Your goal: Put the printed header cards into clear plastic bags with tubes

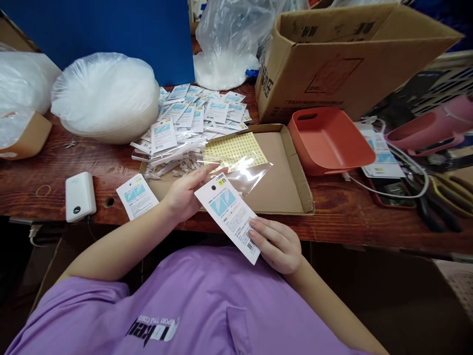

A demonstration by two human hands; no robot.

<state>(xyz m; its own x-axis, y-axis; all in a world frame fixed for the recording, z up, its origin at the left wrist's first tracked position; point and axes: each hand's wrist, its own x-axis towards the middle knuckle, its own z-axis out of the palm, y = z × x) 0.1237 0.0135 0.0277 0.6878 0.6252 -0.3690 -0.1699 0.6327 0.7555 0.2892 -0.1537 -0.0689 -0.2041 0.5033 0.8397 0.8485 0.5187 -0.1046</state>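
Note:
A white printed card (229, 217) with blue pictures and a yellow mark is tilted in front of me. My right hand (277, 244) grips its lower right edge, thumb beneath and fingers on top. Behind the card's upper end, my left hand (188, 192) has its fingertips on a clear plastic bag (253, 177); the card hides part of its grip. Under the bag lies a yellow sheet of small round stickers (236, 148), in a shallow cardboard tray (291, 182). Another printed card (136, 197) rests left of my left forearm.
Bagged cards (192, 116) are heaped behind the tray. An orange bin (332, 140) and a large carton (314, 69) stand to the right. A bowl covered in plastic (107, 98) and a white power bank (80, 196) are at left. Scissors (443, 197) lie far right.

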